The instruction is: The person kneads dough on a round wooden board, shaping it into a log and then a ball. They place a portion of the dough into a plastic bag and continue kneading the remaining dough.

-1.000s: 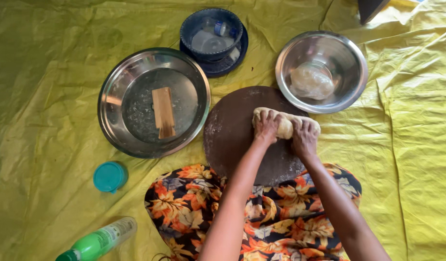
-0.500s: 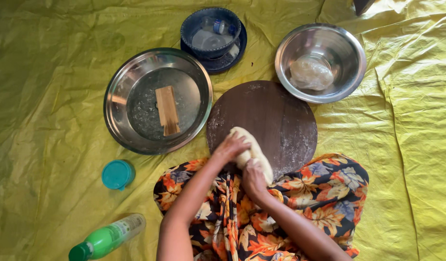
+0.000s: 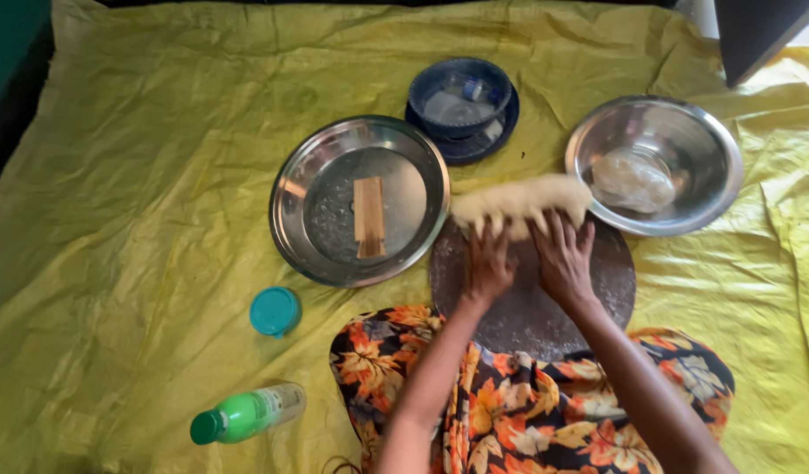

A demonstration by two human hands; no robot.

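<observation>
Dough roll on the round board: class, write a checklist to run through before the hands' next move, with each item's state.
1. Both hands on the dough roll: left hand and right hand touch it, ok.
2. Dough within the round board: overhangs the far edge, not ok.
3. Dough clear of the steel bowl: cannot tell.
4. Board dusted: ok.
5. Wooden piece in the steel plate: ok.

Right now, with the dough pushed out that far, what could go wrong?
The dough roll lies at the far edge of the round board, under the fingertips of the left hand and right hand; pushed further, it might slip onto the yellow sheet. Its ends sit close to the metal tray and the steel bowl, so it could bump either rim.
</observation>
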